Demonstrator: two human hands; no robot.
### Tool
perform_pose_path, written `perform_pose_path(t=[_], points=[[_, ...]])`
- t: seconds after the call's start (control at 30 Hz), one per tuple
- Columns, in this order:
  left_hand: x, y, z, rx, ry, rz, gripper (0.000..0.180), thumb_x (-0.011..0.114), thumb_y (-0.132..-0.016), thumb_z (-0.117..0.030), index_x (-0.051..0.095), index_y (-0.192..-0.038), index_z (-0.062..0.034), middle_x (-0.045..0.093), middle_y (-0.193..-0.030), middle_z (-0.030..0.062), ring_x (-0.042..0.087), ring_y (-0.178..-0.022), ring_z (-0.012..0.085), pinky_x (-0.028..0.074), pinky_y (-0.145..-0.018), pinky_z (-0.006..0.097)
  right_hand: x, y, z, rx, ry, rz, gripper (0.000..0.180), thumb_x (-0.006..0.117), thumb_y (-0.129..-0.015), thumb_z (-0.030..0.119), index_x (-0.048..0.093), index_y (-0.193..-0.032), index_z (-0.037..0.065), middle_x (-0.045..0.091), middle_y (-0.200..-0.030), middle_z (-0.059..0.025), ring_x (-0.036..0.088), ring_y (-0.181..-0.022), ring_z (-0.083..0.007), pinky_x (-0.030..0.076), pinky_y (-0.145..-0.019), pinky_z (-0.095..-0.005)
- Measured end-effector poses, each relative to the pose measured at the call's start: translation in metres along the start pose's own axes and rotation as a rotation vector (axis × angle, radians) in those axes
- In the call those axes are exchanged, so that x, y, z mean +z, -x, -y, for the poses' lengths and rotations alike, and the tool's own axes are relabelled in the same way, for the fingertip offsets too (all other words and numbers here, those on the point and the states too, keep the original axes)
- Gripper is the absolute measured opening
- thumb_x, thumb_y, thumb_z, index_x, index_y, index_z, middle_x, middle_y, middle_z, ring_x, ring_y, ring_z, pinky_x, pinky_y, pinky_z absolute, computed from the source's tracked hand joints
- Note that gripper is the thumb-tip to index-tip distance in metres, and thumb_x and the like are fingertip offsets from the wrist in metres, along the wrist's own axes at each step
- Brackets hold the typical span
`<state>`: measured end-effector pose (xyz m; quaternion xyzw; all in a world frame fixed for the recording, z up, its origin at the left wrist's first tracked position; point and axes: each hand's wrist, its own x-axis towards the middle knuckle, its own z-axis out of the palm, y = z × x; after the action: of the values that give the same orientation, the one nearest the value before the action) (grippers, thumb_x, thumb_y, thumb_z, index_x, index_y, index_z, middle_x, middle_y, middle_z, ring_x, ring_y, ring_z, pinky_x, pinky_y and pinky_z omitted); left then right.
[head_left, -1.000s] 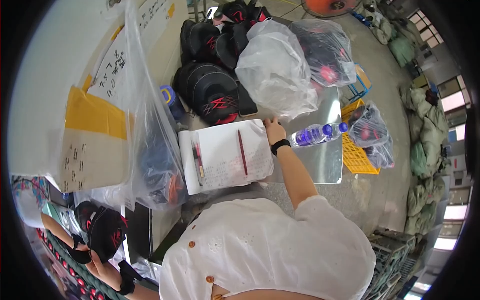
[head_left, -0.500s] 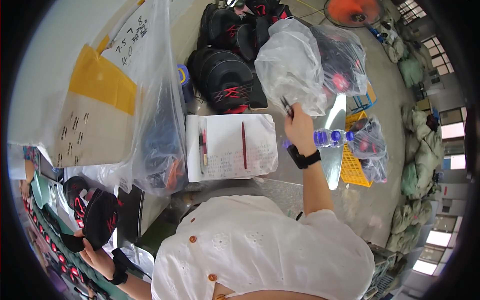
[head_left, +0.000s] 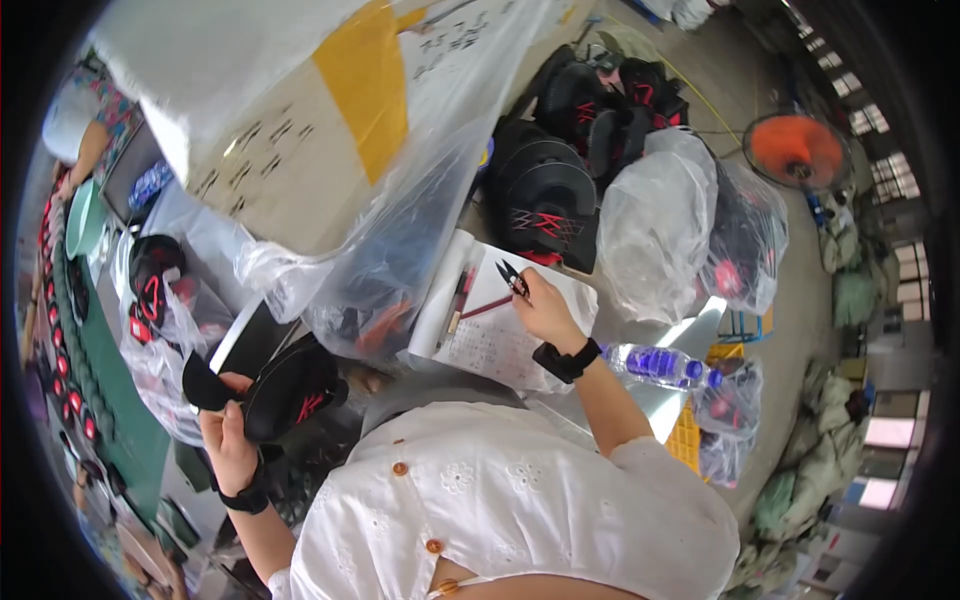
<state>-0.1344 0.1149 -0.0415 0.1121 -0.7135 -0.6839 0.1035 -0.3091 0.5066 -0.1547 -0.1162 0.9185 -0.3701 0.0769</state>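
Observation:
My left hand point(head_left: 230, 440) is closed on a black shoe upper point(head_left: 292, 392) with red lacing, gripping it by its dark flap at lower left. The upper hangs beside the edge of a clear plastic bag. Over the notebook point(head_left: 500, 355) my right hand point(head_left: 548, 312) is closed around small black thread snips point(head_left: 513, 279), whose points face up and left. Under that hand a dark red pen point(head_left: 487, 308) lies across the written page, and more pens point(head_left: 463, 298) rest near the notebook's left side.
Beyond the notebook stand stacked black uppers point(head_left: 540, 185) and full plastic bags point(head_left: 657, 235). A bagged carton point(head_left: 290, 130) fills the upper left. Water bottles point(head_left: 660, 365) lie right of the notebook, near a yellow crate point(head_left: 684, 430). An orange fan point(head_left: 797, 150) stands farther back. Another person's arm point(head_left: 85, 160) shows far left.
The view has turned toward the left. My right hand has come from beside the white bag to over the notebook with the snips. My left hand has brought the shoe upper closer in.

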Motion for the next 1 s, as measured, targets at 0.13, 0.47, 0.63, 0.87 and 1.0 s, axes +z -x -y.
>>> perform_pose_path(t=[0.13,0.47,0.63,0.87,1.0], points=[[0.021,0.010,0.005,-0.110,0.129,-0.063,0.029,0.048,-0.087,-0.023,0.052,-0.103,0.0015,0.053,-0.102,0.0090,0.050,-0.088,0.0143,0.041,-0.079,0.027,0.010,-0.017,0.015,-0.051,-0.134,0.124,0.016,0.054,-0.080,0.006,0.043,-0.090,0.000,0.055,-0.078,-0.0204,0.055,-0.075,-0.0392,0.042,-0.064,-0.0419],[0.037,0.008,-0.009,-0.386,0.133,0.100,0.027,0.044,-0.093,-0.021,0.055,-0.104,0.0010,0.057,-0.090,0.0020,0.051,-0.081,0.0084,0.042,-0.075,0.023,-0.030,-0.013,0.138,-0.347,-0.384,0.548,0.025,0.048,-0.079,-0.002,0.051,-0.104,-0.002,0.062,-0.077,-0.0099,0.061,-0.063,-0.0154,0.047,-0.056,-0.0258],[0.027,0.009,-0.022,-0.280,0.219,0.327,0.022,0.057,-0.087,-0.021,0.056,-0.098,-0.0024,0.056,-0.088,0.0020,0.049,-0.076,0.0066,0.041,-0.069,0.023,-0.020,-0.020,0.235,-0.790,0.014,0.709,0.018,0.056,-0.080,0.008,0.059,-0.097,0.004,0.057,-0.080,-0.0097,0.057,-0.071,-0.0288,0.045,-0.063,-0.0355],[0.014,0.026,-0.014,-0.334,0.519,0.222,0.029,0.074,-0.073,-0.016,0.054,-0.089,-0.0034,0.056,-0.084,0.0026,0.051,-0.073,0.0095,0.041,-0.065,0.023,0.027,-0.020,0.253,-0.772,-0.258,0.992,0.017,0.052,-0.085,0.011,0.055,-0.100,0.003,0.058,-0.088,-0.0121,0.058,-0.079,-0.0280,0.045,-0.069,-0.0361],[0.015,0.044,-0.003,-0.360,0.373,-0.031,0.021,0.071,-0.077,-0.017,0.058,-0.083,-0.0030,0.056,-0.080,0.0024,0.051,-0.072,0.0077,0.042,-0.065,0.020,0.030,-0.021,0.260,-0.673,-0.106,1.167,0.014,0.050,-0.087,0.010,0.052,-0.099,0.004,0.059,-0.084,-0.0127,0.059,-0.083,-0.0270,0.043,-0.070,-0.0370]])
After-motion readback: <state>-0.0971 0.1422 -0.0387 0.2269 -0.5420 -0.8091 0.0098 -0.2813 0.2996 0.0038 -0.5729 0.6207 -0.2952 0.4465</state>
